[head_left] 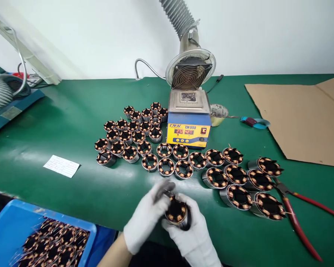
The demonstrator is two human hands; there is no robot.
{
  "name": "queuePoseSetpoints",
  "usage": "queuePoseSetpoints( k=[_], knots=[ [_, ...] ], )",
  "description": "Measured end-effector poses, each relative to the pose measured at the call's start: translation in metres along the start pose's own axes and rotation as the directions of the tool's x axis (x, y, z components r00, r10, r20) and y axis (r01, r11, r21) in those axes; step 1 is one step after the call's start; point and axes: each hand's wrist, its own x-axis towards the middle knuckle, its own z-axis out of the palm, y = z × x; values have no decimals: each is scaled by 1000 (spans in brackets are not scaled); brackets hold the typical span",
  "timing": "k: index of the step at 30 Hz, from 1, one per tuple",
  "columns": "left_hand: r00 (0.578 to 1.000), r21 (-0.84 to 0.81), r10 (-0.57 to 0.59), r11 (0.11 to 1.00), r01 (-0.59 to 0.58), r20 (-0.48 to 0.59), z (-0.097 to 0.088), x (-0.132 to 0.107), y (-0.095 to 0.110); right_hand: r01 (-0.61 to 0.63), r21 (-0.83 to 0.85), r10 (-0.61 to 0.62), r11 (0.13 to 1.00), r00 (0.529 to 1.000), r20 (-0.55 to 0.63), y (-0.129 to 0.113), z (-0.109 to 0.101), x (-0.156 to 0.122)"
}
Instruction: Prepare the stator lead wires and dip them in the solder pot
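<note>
Near the front edge of the bench, my white-gloved right hand is wrapped round a motor stator, a metal ring with copper windings and a dark core. My left hand, also gloved, has its fingers closed at the stator's upper left rim. Its dark fingertips are blurred, and what they pinch there cannot be made out. Just beyond my hands, several more stators stand in rows with their windings facing up.
A blue-and-yellow solder pot stands at the back under a fume hood. Red-handled cutters lie at right, near cardboard and a blue strap. At left are a paper note and a blue tray of stators.
</note>
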Motion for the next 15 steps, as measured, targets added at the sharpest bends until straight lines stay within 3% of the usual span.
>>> queuePoseSetpoints(
  k=[1, 3, 5, 8, 10, 13, 15],
  knots=[
    [999, 33, -31, 999, 30, 14, 5, -1, 0, 126, -125, -131, 984, 991, -33, 2, 3, 0],
    [996, 49, -53, 997, 56, -69, 15, 0, -1, 340, -335, -371, 879, 928, -33, 4, 8, 2],
    [984, -39, -56, 998, 50, -170, 16, 4, -2, 447, -466, -501, 764, 865, 10, 4, 11, 5],
    [957, -254, 5, 964, -82, -291, 4, 8, 1, 466, -570, -556, 676, 831, 21, 6, 12, 9],
    [942, -225, 53, 965, -134, -332, -5, 9, 7, 454, -608, -572, 651, 820, 0, 8, 12, 9],
    [967, -12, -55, 999, 53, -247, -10, 6, 15, 452, -621, -576, 641, 817, 0, 9, 11, 9],
    [963, 31, -133, 989, 144, -234, -5, 4, 18, 445, -619, -567, 647, 823, 0, 11, 11, 8]
  ],
)
